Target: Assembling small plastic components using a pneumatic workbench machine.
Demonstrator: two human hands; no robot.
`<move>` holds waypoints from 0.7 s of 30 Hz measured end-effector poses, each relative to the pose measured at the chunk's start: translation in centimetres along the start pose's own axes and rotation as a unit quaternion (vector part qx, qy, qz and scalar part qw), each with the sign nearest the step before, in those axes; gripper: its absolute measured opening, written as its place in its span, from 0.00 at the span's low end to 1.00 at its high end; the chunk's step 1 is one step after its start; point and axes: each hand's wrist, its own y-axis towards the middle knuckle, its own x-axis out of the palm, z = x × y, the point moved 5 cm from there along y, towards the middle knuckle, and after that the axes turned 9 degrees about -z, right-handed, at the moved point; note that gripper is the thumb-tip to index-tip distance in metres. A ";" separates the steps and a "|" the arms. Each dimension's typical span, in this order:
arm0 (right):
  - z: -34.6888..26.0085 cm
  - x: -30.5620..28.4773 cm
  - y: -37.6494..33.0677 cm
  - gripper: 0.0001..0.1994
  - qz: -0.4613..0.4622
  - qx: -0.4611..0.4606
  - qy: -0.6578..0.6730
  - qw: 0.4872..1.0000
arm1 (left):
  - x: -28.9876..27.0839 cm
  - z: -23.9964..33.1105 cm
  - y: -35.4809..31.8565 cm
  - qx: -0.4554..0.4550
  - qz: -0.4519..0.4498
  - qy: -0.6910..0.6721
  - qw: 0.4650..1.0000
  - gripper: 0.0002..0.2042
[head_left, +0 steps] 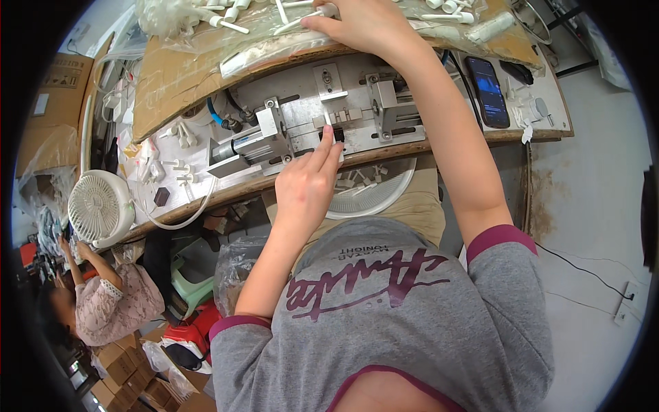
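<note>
My left hand (305, 187) reaches up to a metal clamping fixture (336, 118) on the bench. Its index finger is stretched out, with the tip against a small white piece (327, 119) in the fixture's middle; nothing appears gripped in this hand. Farther off, my right hand (364, 26) is over a heap of white plastic parts on a clear plastic sheet. Thumb and fingers close around the head of one white plastic part with a thin stem (295, 25). Some of its fingers are cut off by the top edge.
A cardboard sheet (171, 89) overhangs the fixture. A phone (489, 93) lies at the right, a white fan (101, 208) stands at the left. Below the bench edge, a white basket (384, 199) holds more parts. Another person (113, 302) works at the far left.
</note>
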 end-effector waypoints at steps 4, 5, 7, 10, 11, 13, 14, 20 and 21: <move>0.4 0.7 0.1 0.18 0.039 -0.012 0.009 0.999 | -0.6 0.2 1.1 0.010 -0.005 0.035 0.999 0.13; 0.5 0.6 -0.2 0.16 0.049 -0.021 0.029 0.998 | -0.4 0.1 1.1 0.011 -0.011 0.032 0.999 0.13; 0.3 0.1 -0.7 0.13 0.066 -0.053 0.058 0.995 | -0.3 -0.2 1.2 0.015 -0.022 0.028 0.999 0.13; 0.1 -0.6 -1.6 0.09 0.090 -0.114 0.085 0.986 | -0.2 -0.3 1.4 -0.001 -0.056 0.027 0.998 0.13; 0.2 -0.6 -2.0 0.08 0.103 -0.127 0.095 0.982 | -0.2 -0.4 1.5 -0.005 -0.065 0.025 0.998 0.13; 0.6 -0.9 -2.5 0.07 0.127 -0.122 0.133 0.975 | -0.1 -0.5 1.3 -0.004 -0.058 0.016 0.998 0.12; 0.8 -1.2 -2.8 0.07 0.139 -0.103 0.161 0.972 | -0.1 -0.6 1.3 -0.002 -0.054 0.011 0.998 0.12; 0.8 0.4 -7.5 0.10 0.236 -0.054 0.381 0.893 | -3.2 -0.3 2.8 -0.017 0.114 -0.192 0.975 0.20; -0.2 1.1 -8.7 0.10 0.226 -0.015 0.371 0.901 | -3.6 -0.1 3.3 -0.022 0.152 -0.235 0.960 0.21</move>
